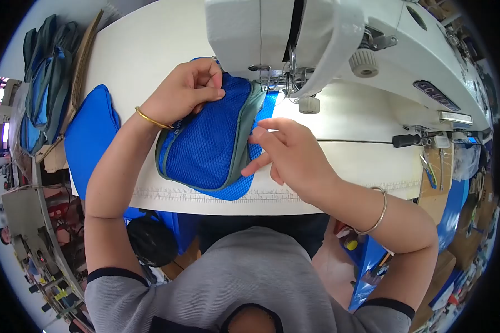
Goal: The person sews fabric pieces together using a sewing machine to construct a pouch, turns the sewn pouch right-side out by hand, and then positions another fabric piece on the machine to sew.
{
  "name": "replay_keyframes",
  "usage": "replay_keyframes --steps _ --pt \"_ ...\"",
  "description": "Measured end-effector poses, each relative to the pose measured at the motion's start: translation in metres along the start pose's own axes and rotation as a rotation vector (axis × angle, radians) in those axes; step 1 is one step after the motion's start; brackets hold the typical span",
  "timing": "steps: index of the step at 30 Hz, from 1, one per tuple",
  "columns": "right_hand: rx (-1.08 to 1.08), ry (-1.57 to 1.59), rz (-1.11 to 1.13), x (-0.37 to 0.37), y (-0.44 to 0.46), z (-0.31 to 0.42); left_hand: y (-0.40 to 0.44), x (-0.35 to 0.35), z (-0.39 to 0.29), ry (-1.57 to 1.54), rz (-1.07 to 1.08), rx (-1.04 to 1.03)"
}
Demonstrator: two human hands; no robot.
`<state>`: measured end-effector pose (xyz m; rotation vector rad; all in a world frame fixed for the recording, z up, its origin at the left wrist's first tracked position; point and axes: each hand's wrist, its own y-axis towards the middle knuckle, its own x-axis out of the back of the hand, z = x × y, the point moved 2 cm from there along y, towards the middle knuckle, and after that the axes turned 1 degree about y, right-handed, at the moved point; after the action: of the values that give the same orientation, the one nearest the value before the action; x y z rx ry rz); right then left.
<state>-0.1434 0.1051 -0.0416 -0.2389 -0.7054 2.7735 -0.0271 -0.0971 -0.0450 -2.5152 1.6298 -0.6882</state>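
A blue mesh piece with grey-green edging (205, 139) lies on the white table, its top right edge at the needle area of the white sewing machine (278, 77). My left hand (191, 86) pinches the piece near its top left corner, thumb against the fingers. Over the right edge of the piece is my right hand (286, 152), its fingers apart and nothing gripped between them. Some fingertips lie close to or on the edging; whether they touch it is unclear.
Flat blue fabric (91, 139) overhangs the table's left side. Folded blue and grey pieces (44, 83) hang at the upper left. A long screwdriver (405, 141) lies on the right, near small snips (429, 171). A ruler scale (339, 191) runs along the front edge.
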Motion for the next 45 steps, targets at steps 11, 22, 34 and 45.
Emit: replay_keyframes --steps 11,22,34,45 --pt "-0.274 0.292 -0.007 -0.015 0.017 -0.014 -0.017 -0.032 -0.014 0.750 -0.187 -0.958" --pt "0.558 -0.686 -0.052 -0.010 -0.015 -0.030 -0.026 -0.049 -0.013 1.037 -0.157 -0.870" --pt "1.159 -1.321 -0.085 0.009 -0.034 -0.052 -0.039 -0.082 -0.015 1.079 -0.313 -0.689" --pt "1.202 -1.334 -0.052 0.016 -0.025 -0.045 -0.033 -0.079 -0.013 1.039 -0.342 -0.713"
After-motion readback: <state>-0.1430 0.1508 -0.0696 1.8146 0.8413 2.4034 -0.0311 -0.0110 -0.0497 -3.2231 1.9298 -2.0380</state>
